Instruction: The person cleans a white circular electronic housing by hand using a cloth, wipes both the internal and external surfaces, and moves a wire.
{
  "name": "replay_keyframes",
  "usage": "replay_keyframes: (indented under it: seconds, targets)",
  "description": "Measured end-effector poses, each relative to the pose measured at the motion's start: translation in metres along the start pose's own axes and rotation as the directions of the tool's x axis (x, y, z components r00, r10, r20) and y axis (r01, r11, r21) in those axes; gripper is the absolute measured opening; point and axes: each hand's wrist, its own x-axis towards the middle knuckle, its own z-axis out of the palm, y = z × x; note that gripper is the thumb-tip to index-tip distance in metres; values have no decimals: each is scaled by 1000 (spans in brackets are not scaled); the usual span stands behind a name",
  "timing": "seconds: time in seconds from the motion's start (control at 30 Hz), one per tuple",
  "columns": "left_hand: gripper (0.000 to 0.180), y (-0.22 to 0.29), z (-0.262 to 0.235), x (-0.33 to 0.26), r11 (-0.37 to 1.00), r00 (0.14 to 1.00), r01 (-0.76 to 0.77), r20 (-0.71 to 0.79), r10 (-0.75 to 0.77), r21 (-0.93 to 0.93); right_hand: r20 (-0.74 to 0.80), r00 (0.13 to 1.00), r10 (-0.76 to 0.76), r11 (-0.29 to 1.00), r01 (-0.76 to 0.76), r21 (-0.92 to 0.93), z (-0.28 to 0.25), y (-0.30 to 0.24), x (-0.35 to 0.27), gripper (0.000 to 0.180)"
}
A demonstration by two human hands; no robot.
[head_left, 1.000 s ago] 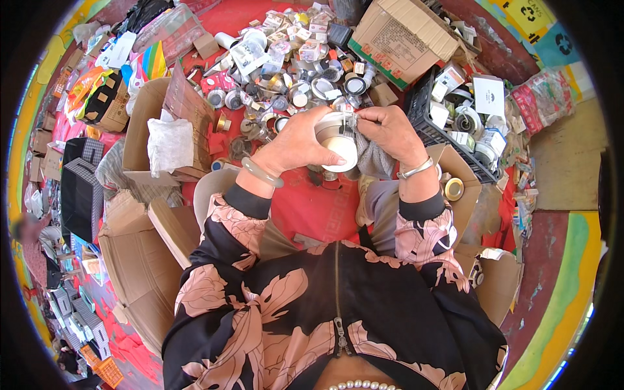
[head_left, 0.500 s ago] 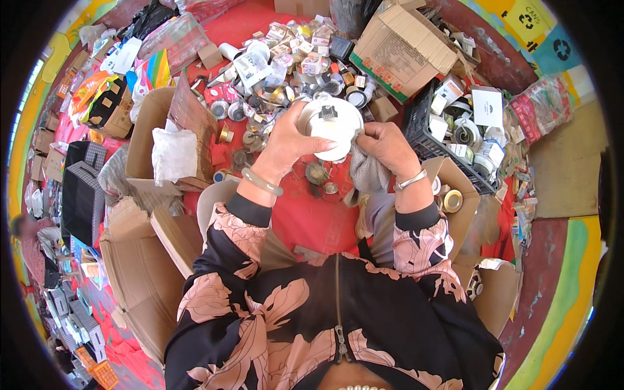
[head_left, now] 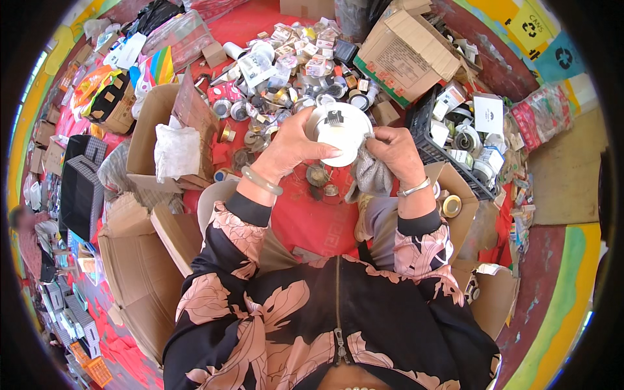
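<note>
A round white downlight fixture (head_left: 339, 138) with a small dark block on its face is in front of me. My left hand (head_left: 294, 142) grips it from the left, thumb across its lower front. A grey cloth (head_left: 373, 174) hangs from my right hand (head_left: 394, 151), whose closed fingers press a part of it against the fixture's right rim. My right fingertips are partly hidden by the cloth and the rim. Below the fixture, small round metal parts (head_left: 318, 174) lie on the red floor covering (head_left: 300, 218).
Ahead lies a heap of small boxes and lamp parts (head_left: 286, 71). Open cardboard boxes stand left (head_left: 149, 140) and right (head_left: 463, 185) of me, with a filled black crate (head_left: 426, 127) beyond. A white cloth (head_left: 177, 151) drapes over the left box. Another person (head_left: 32, 244) is far left.
The fixture and both hands have shifted slightly right and down in the picture. My left hand still holds the fixture, and the cloth stays at its right rim.
</note>
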Motion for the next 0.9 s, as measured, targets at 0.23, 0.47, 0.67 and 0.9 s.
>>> replay_keyframes:
  seconds: [0.23,0.47,0.67,0.9]
  targets:
    - [63,-23,12,0,985,988,-57,152,32,164,-30,998,-62,982,66,174,-4,6,3,16]
    - [51,-25,-6,14,985,965,-96,-256,57,-144,-342,937,72,991,-27,135,-34,29,15,19]
    - [45,-27,-10,12,799,952,-142,-303,-53,-584,-232,911,341,305,126,944,-81,55,22,29]
    - [39,-42,9,27,879,967,-99,-253,-26,-466,-556,791,-255,752,524,400,4,-8,9,35]
